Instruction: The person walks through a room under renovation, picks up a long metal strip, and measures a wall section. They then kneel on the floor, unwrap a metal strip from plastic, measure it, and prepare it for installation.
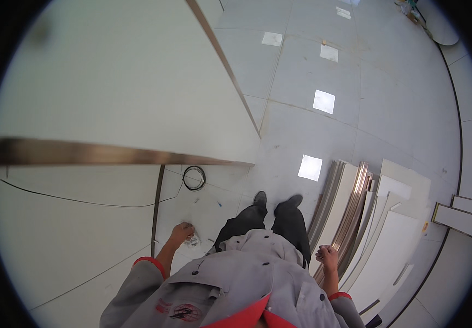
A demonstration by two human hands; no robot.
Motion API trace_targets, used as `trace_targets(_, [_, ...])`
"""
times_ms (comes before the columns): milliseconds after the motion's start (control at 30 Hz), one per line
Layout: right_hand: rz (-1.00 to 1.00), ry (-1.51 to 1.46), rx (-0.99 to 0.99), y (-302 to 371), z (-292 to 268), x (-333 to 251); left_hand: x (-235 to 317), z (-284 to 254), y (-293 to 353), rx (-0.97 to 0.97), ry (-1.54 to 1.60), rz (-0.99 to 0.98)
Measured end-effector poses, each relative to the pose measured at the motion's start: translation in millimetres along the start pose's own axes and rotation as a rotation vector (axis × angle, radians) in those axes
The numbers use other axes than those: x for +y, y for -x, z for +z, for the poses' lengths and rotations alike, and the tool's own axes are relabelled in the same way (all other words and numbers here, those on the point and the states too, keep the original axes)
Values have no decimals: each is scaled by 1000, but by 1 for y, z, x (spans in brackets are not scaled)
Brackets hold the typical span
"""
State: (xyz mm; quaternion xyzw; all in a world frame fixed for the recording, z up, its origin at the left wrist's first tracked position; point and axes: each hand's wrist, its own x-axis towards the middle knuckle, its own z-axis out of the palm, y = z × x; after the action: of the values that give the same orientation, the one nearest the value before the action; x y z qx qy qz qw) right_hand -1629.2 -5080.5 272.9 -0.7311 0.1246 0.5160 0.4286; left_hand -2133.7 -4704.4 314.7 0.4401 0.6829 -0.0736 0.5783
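We hold a small crumpled clear wrapper [192,239] clamped in our left hand [182,232], our right hand [327,255] is fisted on nothing beside stacked panels [373,229], and past our shoes [277,200] a black cable coil [194,177] lies on the floor [301,109].

Left hand [181,232] grips a small crumpled wrapper [192,239] beside a white panel [72,229]; right hand [328,256] is a fist just beside leaning boards [389,240]
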Motion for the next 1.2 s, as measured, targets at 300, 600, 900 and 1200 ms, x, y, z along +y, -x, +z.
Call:
trace_targets(300, [-81,61,-3,27,9,74,-140,-30,54,-46,-33,-94])
trace_targets(600, [21,92,54,133,3,212,-172,-22,67,-171,-246,-98])
trace_targets(900, [54,-301,387,231,40,324,-13,-3,-11,-322,-449,169])
trace_targets(1200, [62,-484,441,279,88,400,6,40,-14,-492,-615,267])
